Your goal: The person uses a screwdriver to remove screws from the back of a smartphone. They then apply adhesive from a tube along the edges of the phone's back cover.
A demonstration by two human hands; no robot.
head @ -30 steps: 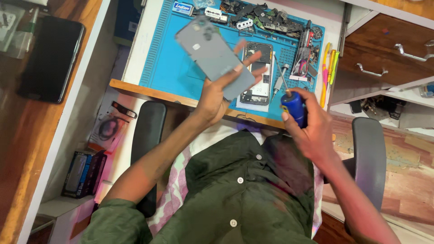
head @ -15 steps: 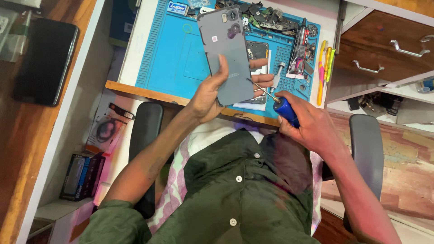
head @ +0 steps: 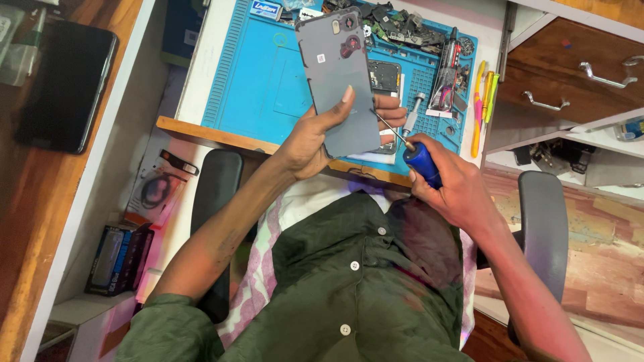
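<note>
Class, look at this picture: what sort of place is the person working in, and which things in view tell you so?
Probably a phone repair bench. A blue work mat covers the desk, loose phone parts lie along its far edge, and the right hand holds a small screwdriver to a grey phone.

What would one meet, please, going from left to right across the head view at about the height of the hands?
Black phone on the wooden shelf → blue work mat → left hand holding the grey phone back → blue-handled screwdriver in the right hand → yellow tools → wooden drawers.
</note>
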